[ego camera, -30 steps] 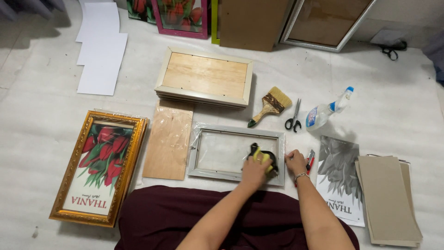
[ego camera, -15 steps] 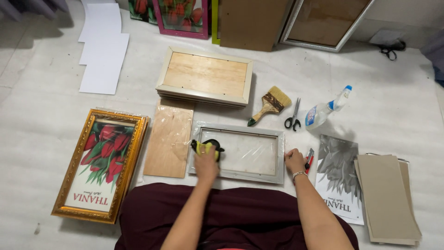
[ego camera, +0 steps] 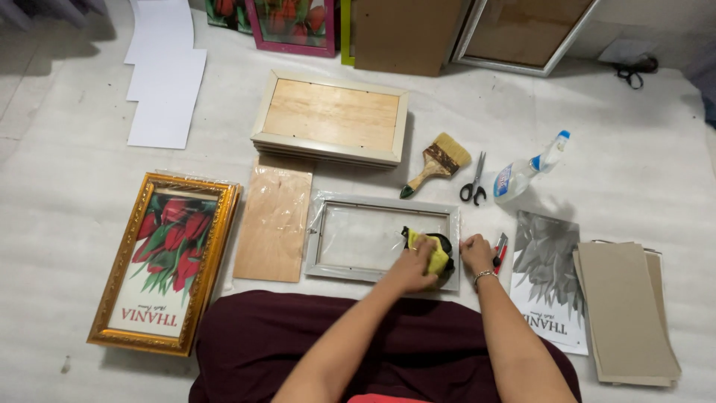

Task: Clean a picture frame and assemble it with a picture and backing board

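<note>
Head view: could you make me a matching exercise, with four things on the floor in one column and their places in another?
Things:
1. Wide wooden-handled paintbrush
2. Gold-framed tulip picture
3. Clear spray bottle with blue nozzle
4. Yellow cloth

Places:
A. far left of the person
B. under the left hand, on the grey frame's glass
C. left of the black-handled scissors
D. right of the scissors

Pairs: 1-C, 2-A, 3-D, 4-B

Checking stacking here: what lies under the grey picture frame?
The grey picture frame lies on the white floor covering, visible through its glass. The left hand and yellow cloth cover the right corner; beneath them is hidden.
</note>
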